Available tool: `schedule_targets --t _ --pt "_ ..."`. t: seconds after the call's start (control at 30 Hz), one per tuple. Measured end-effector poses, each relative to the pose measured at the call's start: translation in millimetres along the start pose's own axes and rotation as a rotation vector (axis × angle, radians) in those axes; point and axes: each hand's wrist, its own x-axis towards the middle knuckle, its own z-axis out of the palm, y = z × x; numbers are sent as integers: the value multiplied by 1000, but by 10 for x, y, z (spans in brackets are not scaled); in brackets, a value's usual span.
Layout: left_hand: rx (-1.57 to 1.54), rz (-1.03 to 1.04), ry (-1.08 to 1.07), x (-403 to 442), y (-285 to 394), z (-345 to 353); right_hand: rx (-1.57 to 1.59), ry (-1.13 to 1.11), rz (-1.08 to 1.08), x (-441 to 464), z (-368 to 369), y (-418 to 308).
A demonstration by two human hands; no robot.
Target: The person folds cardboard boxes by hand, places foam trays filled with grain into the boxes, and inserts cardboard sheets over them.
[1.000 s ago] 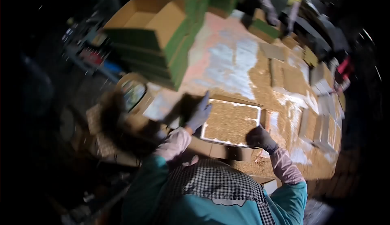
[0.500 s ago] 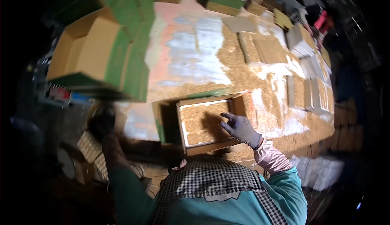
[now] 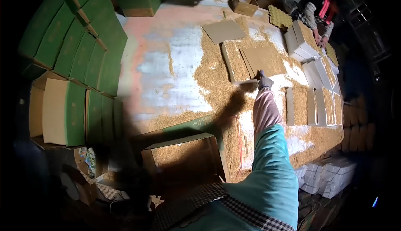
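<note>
My right hand (image 3: 265, 81), in a grey-purple glove, reaches forward over the table. Its fingers are closed on the near edge of a flat cardboard sheet (image 3: 267, 62), which overlaps another sheet. Under these sheets is a shallow white box (image 3: 228, 64) filled with brown shavings. Close to my body stands an open cardboard carton (image 3: 184, 141) with brown shavings showing inside and a dark shadow across it. On the left, a dark blurred shape hides my left hand (image 3: 133, 174), so its fingers cannot be made out.
Green cartons (image 3: 75, 60) are stacked along the left, with an open carton (image 3: 54, 110) below. White boxes of shavings (image 3: 326, 106) line the right. Another person (image 3: 319, 20) works at the far right, near a yellow egg tray (image 3: 280, 17). Loose shavings (image 3: 209, 72) cover part of the table.
My right hand has moved from above the carton, forward and right, to the cardboard sheets. The view has shifted, and the near carton's flap now stands partly over its contents.
</note>
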Motion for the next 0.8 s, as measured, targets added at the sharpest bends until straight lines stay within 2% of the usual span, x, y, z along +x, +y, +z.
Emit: schedule_targets --t 0.07,0.1,0.13,0.2,0.27,0.3,0.33,0.37,0.4,0.43,0.47,0.5,0.53,0.57,0.6,0.63,0.67,0.73,0.77,0.8 --pt "-13 22 -54 -48 204 51 4 75 -187 109 74 177" --pt "-17 36 -75 -66 293 65 286 -51 -201 32 39 192" --pt "-26 50 -88 -83 378 87 454 -324 -190 -94 -183 120" --pt "-43 89 -126 -83 543 133 764 -420 -137 -272 -509 43" --pt "-74 125 -146 -64 654 192 728 -589 -112 -592 -1167 -96" --pt "-92 142 -141 -64 705 223 652 -608 -394 -851 -1515 -105" --pt "-107 154 -127 -86 734 206 663 -660 -426 -956 -1754 -37" --pt "-127 168 -91 -64 738 247 580 -577 -541 -1263 -1891 -40" --pt "-123 210 56 39 807 219 494 -481 -647 -1624 -2050 -96" --pt "-109 133 82 53 879 77 221 -470 -788 -2101 -2292 -49" --pt "-96 55 106 170 1098 -170 1 -513 -1021 -2678 -2522 -126" --pt "-132 121 237 228 1002 -143 -50 -750 -1200 -3126 -2684 -134" --pt "-48 175 290 318 1093 -322 -193 -986 -1402 -3461 -2721 -27" --pt "-155 303 416 416 1142 -390 -422 -1155 -1558 -3787 -2810 18" --pt "-89 293 397 437 1130 -378 -538 -1147 -1763 -3987 -2706 254" --pt "-223 420 393 464 1178 -352 -569 -1222 -1752 -4049 -2608 433" --pt "-344 410 89 442 1139 -330 -605 -1294 -1739 -4096 -2536 546" --pt "98 446 -182 215 1075 -133 -477 -1544 -1719 -4022 -2452 532" --pt "97 442 -174 99 903 90 -496 -1611 -1721 -4004 -2347 611" --pt "277 402 -316 -26 680 366 -726 -1594 -1696 -4043 -2271 658"
